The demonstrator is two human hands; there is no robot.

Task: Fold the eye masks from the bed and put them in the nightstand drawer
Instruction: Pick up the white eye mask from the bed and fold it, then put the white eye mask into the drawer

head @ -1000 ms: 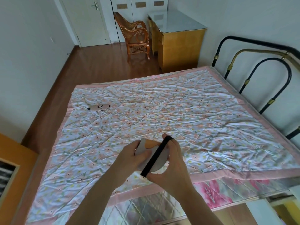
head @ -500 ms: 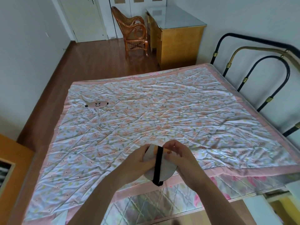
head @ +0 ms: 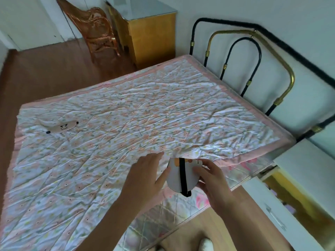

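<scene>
A folded white eye mask (head: 175, 176) with a black strap wrapped down its middle hangs just off the bed's near edge. My right hand (head: 212, 178) grips its right side with curled fingers. My left hand (head: 146, 173) is beside it with straight fingers, the thumb touching the mask's left edge. A second eye mask (head: 62, 127), beige with a small dark print, lies flat on the bed (head: 126, 115) at the far left. The white nightstand (head: 308, 165) stands at the right, and its drawer (head: 275, 212) is pulled open.
A black and brass metal headboard (head: 253, 57) runs along the bed's right side. A yellow wooden desk (head: 152, 31) and a wicker chair (head: 97, 31) stand beyond the bed. Wooden floor (head: 45, 69) surrounds the bed.
Both hands have carried the folded mask rightward, toward the nightstand. My left hand has loosened from the mask and its fingers have straightened. The view has swung right, so the open drawer shows.
</scene>
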